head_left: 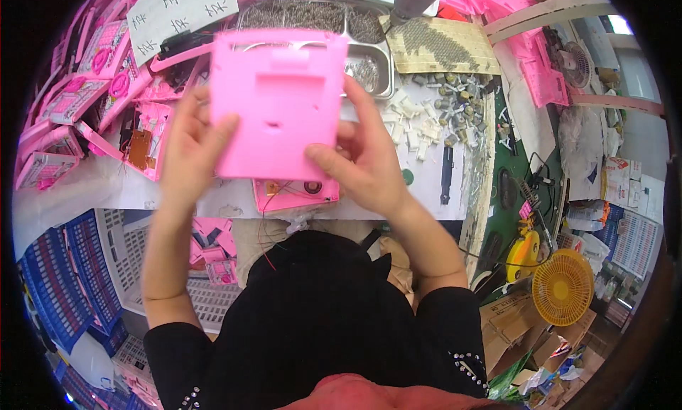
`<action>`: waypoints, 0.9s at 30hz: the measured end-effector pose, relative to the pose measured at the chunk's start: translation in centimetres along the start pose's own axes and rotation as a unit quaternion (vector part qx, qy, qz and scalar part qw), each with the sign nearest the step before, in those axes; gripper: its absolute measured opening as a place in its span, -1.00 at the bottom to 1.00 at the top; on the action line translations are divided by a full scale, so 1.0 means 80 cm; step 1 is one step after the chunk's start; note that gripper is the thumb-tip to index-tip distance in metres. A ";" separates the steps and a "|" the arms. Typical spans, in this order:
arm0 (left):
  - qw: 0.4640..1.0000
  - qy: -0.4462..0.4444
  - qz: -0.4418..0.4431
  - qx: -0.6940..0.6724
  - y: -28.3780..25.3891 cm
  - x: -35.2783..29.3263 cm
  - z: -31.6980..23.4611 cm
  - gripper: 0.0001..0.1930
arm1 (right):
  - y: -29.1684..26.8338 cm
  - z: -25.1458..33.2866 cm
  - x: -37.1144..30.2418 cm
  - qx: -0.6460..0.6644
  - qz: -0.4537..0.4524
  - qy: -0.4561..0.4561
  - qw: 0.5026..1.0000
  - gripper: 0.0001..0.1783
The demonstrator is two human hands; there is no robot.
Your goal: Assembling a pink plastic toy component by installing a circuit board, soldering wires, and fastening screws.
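Between my two hands a pink plastic casing panel (284, 137) is held up above the workbench, its flat face with a rectangular recess and a small slot turned toward me. My left hand (195, 137) closes on its left edge, the thumb lying on the face. My right hand (362, 151) grips the right edge and lower corner the same way. Below the panel, partly hidden by it, lies an open pink housing (302, 197) with a round dark part and thin wires. Another open pink housing (150, 140) holding a brown circuit board sits beside my left hand.
A divided metal tray (312, 14) of screws stands at the back. White plastic parts and small metal pieces (419, 119) lie to the right, near a black strip-shaped part (447, 174). Pink toy casings (92, 83) pile up at left. Below are a white crate (131, 254) and a yellow fan (563, 287).
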State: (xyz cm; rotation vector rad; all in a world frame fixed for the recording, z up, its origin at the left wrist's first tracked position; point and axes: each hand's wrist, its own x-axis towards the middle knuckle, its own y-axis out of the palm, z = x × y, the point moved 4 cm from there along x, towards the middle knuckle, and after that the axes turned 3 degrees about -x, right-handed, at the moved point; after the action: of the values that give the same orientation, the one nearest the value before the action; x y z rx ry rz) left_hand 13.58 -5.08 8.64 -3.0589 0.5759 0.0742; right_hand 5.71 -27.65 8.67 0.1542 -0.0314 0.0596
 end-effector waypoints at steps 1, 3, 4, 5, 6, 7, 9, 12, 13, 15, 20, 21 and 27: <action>0.999 -0.001 -0.032 -0.026 0.023 -0.016 0.021 -0.49 | -0.004 -0.017 -0.017 -0.043 -0.027 0.013 0.999 0.00; 0.998 -0.008 -0.044 0.048 0.048 -0.036 0.032 -0.37 | -0.026 -0.037 -0.044 -0.135 -0.085 0.034 0.987 0.00; 0.989 -0.018 -0.025 0.147 0.054 -0.046 0.032 -0.32 | -0.033 -0.047 -0.057 -0.190 -0.081 0.044 0.978 -0.03; 0.969 -0.027 -0.006 0.245 0.059 -0.052 0.034 -0.26 | -0.039 -0.057 -0.070 -0.243 -0.075 0.055 0.965 -0.06; 0.968 -0.009 -0.017 0.252 0.061 -0.056 0.040 -0.23 | -0.044 -0.063 -0.075 -0.296 -0.068 0.063 0.951 -0.09; 0.965 0.008 -0.027 0.260 0.062 -0.062 0.052 -0.20 | -0.043 -0.065 -0.075 -0.333 -0.057 0.057 0.939 -0.12; 0.958 0.034 -0.035 0.283 0.062 -0.065 0.068 -0.18 | -0.040 -0.071 -0.071 -0.406 -0.035 0.045 0.912 -0.19; 0.949 0.053 -0.034 0.310 0.061 -0.063 0.076 -0.23 | -0.040 -0.078 -0.065 -0.447 -0.045 0.025 0.893 -0.23; 0.950 0.056 -0.034 0.306 0.060 -0.062 0.075 -0.25 | -0.038 -0.079 -0.065 -0.447 -0.046 0.026 0.893 -0.24; 0.956 0.036 -0.035 0.289 0.058 -0.059 0.074 -0.27 | -0.036 -0.079 -0.065 -0.447 -0.049 0.029 0.893 -0.25; 0.974 -0.033 -0.058 0.215 0.045 -0.055 0.083 -0.30 | -0.035 -0.087 -0.047 -0.439 -0.028 0.056 0.896 -0.25; 0.973 -0.008 -0.061 0.224 0.047 -0.056 0.082 -0.30 | -0.035 -0.087 -0.045 -0.443 -0.019 0.069 0.893 -0.24; 0.961 0.015 -0.077 0.266 0.051 -0.069 0.069 -0.37 | -0.038 -0.081 -0.062 -0.377 0.000 0.072 0.923 -0.27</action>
State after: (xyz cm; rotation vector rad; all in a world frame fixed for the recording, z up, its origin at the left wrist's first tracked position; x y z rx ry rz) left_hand 6.74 -6.71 3.32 -2.5681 0.2928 -0.1121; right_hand 1.10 -29.91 1.66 -0.6246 0.0937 0.0542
